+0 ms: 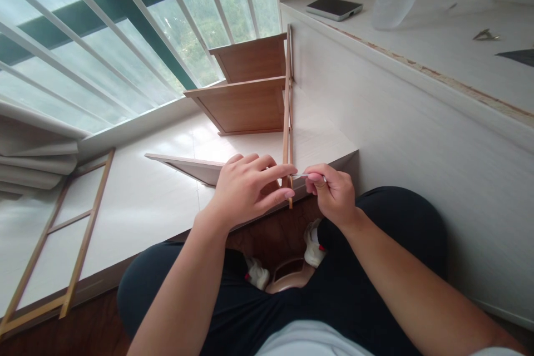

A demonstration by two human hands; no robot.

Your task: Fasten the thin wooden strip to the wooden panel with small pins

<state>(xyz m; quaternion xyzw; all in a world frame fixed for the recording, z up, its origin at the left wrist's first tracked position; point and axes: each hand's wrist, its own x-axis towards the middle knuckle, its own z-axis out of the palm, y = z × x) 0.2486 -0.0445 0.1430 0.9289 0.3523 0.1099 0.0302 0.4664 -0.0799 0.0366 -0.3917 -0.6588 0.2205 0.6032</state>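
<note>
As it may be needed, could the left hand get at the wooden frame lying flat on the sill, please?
Probably yes: the left hand rests on the shelf rail, and the wooden frame lies off to the left on the sill, with only bare surface between them.

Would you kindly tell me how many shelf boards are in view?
3: the far board by the window, the middle board next to it, and the near board by the left hand, which hides its end. No others show.
</note>
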